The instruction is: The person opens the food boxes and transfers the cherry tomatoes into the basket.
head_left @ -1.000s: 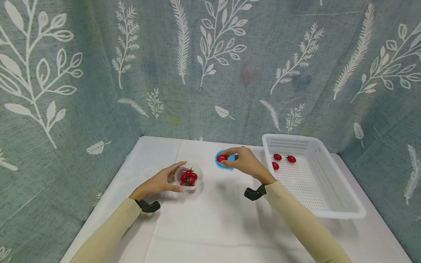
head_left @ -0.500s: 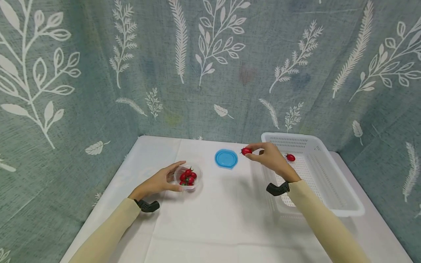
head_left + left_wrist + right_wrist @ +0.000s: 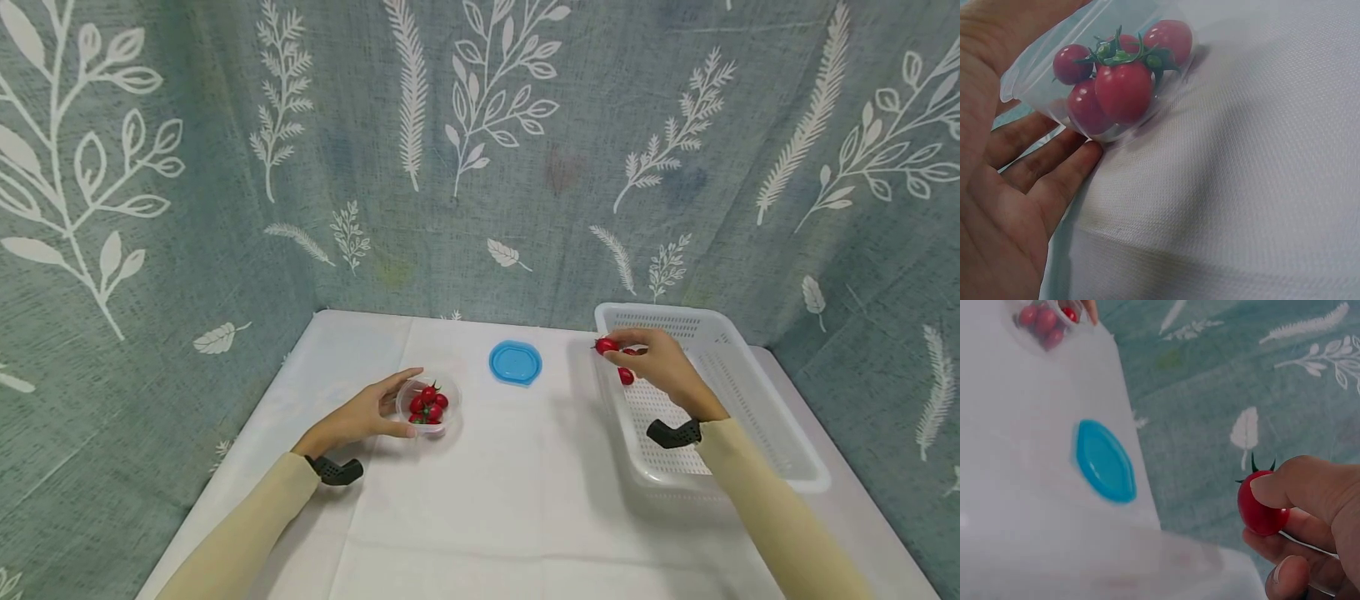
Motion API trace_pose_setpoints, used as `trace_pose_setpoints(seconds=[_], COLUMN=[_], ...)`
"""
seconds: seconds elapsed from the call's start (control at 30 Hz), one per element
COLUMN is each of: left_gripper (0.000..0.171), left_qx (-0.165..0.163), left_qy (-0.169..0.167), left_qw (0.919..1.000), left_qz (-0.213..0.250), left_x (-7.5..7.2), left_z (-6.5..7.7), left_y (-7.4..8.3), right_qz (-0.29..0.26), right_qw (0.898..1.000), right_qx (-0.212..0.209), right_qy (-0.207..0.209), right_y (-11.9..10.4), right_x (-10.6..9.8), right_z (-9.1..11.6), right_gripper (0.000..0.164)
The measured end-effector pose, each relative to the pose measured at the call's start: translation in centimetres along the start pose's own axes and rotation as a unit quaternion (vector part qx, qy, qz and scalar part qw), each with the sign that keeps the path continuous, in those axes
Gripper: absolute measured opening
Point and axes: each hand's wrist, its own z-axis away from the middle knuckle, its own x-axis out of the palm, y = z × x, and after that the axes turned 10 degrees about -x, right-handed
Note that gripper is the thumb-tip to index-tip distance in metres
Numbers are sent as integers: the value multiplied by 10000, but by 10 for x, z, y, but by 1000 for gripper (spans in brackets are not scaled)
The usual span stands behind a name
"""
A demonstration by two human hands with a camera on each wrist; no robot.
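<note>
My left hand point(image 3: 363, 415) holds a small clear plastic tub point(image 3: 455, 403), thumb on the near side and fingers round the far side. Several cherry tomatoes point(image 3: 1124, 90) with green stems lie in it, seen through the wall in the left wrist view. Over the left rim of a white basket point(image 3: 722, 354), my right hand point(image 3: 667, 372) pinches one cherry tomato point(image 3: 1260, 503) between thumb and fingers. Below that hand, another cherry tomato point(image 3: 626, 377) lies on the basket floor; one more is partly hidden behind the fingers.
A blue lid point(image 3: 515, 362) lies on the white tablecloth point(image 3: 480, 500) between the tub and the basket. Leaf-patterned grey-green curtains point(image 3: 450, 250) hang behind the table and on both sides.
My right hand has carried the tomato rightward from above the blue lid to over the basket's edge, uncovering the lid. The left hand and tub have stayed in place.
</note>
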Motion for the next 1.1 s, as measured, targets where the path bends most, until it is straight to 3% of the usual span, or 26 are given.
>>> trace_pose_setpoints(seconds=[0.2,0.4,1.1], left_gripper=[108,107,103], left_qx=[36,49,-71], left_qy=[-20,-25,-1], left_qw=[10000,9999,9999], left_qz=[55,86,105], left_x=[-1,-1,-1], left_z=[0,0,2], left_y=[-1,-1,1], right_qz=[161,277,791], right_qw=[9997,9991,9931], right_qx=[12,280,858], right_qy=[156,153,-91], right_y=[23,41,82], right_x=[-11,-21,-40], right_z=[3,6,9], right_gripper=[40,44,52])
